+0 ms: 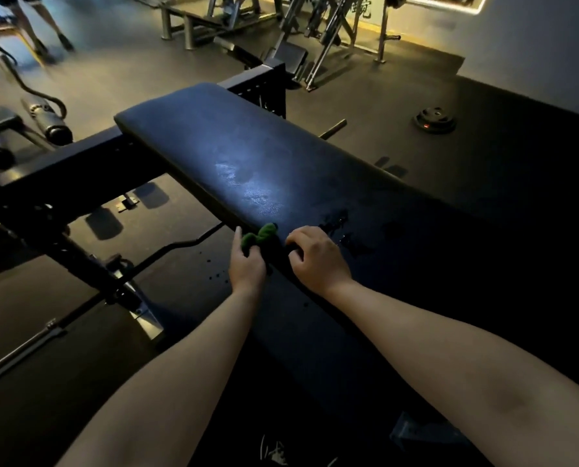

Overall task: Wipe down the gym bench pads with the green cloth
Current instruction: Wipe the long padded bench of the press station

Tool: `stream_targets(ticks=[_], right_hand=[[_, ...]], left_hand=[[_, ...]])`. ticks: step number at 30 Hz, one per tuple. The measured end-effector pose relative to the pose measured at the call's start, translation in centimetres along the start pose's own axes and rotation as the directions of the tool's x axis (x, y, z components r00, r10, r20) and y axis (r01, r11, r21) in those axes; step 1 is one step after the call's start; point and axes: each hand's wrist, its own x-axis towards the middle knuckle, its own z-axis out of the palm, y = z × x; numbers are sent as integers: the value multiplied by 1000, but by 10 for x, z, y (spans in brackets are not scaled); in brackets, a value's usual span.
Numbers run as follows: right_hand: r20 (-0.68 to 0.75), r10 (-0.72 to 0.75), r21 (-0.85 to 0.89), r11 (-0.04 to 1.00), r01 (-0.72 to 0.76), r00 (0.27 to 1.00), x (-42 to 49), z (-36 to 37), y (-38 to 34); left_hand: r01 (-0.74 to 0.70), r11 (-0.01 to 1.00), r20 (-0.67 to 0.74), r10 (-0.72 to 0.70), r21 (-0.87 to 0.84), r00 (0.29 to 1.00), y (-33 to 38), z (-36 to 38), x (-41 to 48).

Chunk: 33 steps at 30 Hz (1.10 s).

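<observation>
Green cloth (259,235) bunched in left hand (247,267) fingers (237,237).

I see the bench pad (247,156) top bare beyond its wet patch; the black frame (62,176) crowds its left edge.

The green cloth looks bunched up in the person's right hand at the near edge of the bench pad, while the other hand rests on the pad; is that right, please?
Not quite: the head view shows the green cloth bunched in the left hand, not the right. The right hand is the one resting on the bench pad.
</observation>
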Motion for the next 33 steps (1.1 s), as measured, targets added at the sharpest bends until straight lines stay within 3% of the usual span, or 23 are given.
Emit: stream_targets(ticks=[4, 16, 21, 25, 29, 33], right_hand=[[-14, 8, -46, 999, -9, 1000, 2, 1, -2], [-31, 30, -24, 999, -31, 999, 1, 0, 0], [15, -1, 83, 997, -1, 1000, -5, -7, 0], [89, -157, 274, 953, 127, 984, -11, -15, -5], [204, -105, 607, 793, -42, 973, 5, -37, -18], [195, 10, 604, 787, -128, 981, 32, -58, -10]], left_hand=[[27, 998, 11, -28, 64, 1000, 4, 16, -12], [-114, 974, 16, 113, 196, 993, -8, 23, -57], [-206, 952, 57, 198, 228, 979, -15, 23, -77], [-256, 959, -60, 264, 118, 963, -1, 22, -84], [-350, 917, -65, 368, 193, 928, 16, 20, -83], [-406, 902, 85, 398, 148, 913, 32, 22, -74]])
